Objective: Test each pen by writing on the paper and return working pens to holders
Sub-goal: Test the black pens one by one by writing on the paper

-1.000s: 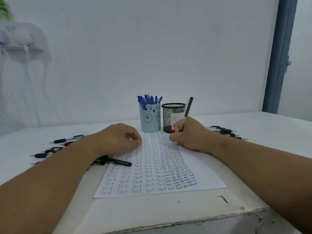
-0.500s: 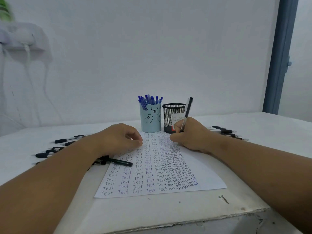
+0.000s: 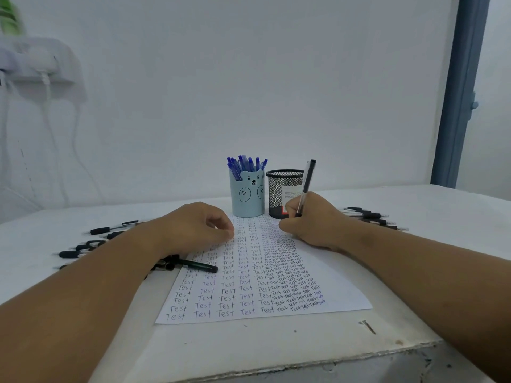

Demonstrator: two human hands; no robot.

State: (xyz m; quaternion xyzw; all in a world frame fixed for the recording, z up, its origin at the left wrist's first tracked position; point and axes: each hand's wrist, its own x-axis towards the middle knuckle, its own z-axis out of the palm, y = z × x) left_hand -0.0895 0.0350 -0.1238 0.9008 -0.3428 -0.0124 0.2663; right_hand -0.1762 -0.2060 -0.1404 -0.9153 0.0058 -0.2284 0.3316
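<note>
- My right hand (image 3: 312,221) is closed in a writing grip on a black-capped pen (image 3: 306,186), tip down at the far end of the paper (image 3: 340,288); the tip itself is hidden by my fingers.
- My left hand (image 3: 197,226) is loosely curled, holding nothing, fingertips pinning the paper's far left part.
- Step in hand: testing this pen; sheet is nearly full of "Test" columns.
- Capped black pen (image 3: 193,266) lies across the paper's left edge, just under my left wrist.
- More black pens (image 3: 83,247) lie loose on the table left; another bunch (image 3: 367,217) to the right.
- Behind the paper: blue bear holder (image 3: 247,196) full of blue pens, black mesh holder (image 3: 282,189) beside it, looks empty.
- Next, I judge: if ink shows, lift and drop the pen into the mesh holder, then pick up another.
</note>
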